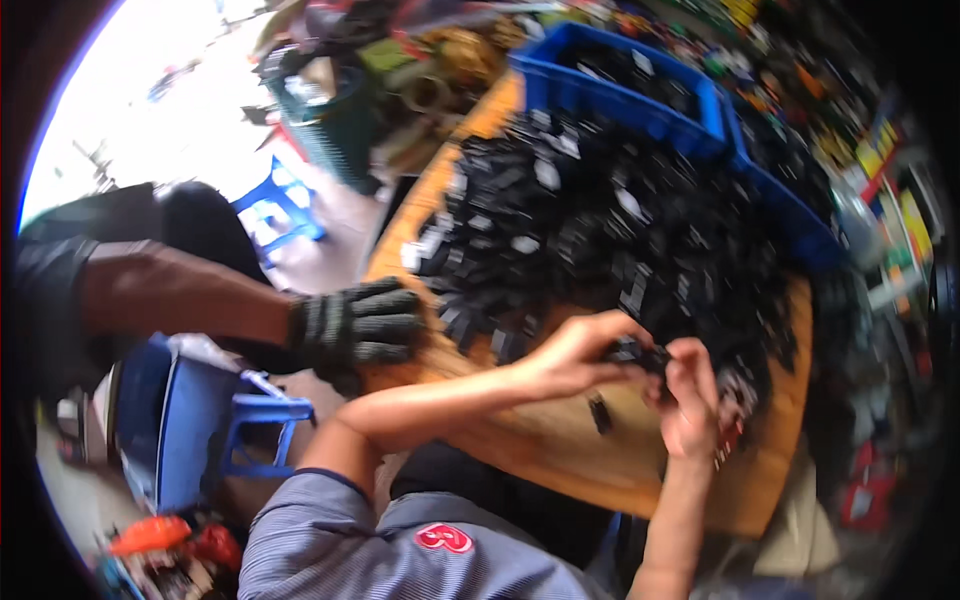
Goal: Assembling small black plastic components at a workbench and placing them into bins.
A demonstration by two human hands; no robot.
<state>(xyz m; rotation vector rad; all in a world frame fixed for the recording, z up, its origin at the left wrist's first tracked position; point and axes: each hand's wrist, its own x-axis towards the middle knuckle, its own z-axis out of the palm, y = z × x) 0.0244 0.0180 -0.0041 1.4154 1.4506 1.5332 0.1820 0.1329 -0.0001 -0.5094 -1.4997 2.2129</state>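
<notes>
My left hand (582, 352) and my right hand (688, 398) meet above the near part of the wooden table (530, 430). Between their closed fingers is a small black plastic piece (632, 352), gripped from both sides; blur and the fingers hide its exact kind. Below it on the bare wood lies another small black piece (600, 414). A big heap of similar black pieces (600, 220), some with white or shiny patches, spreads just beyond my hands. Near my right wrist is a small cluster of dark and reddish pieces (738, 400), too blurred to name.
A co-worker's gloved hand (375, 322) rests at the table's left edge. Blue crates (625, 95) holding black pieces stand along the far side. Blue plastic stools (268, 425) and a blue bin (190, 430) stand at the left. Mixed clutter fills the back.
</notes>
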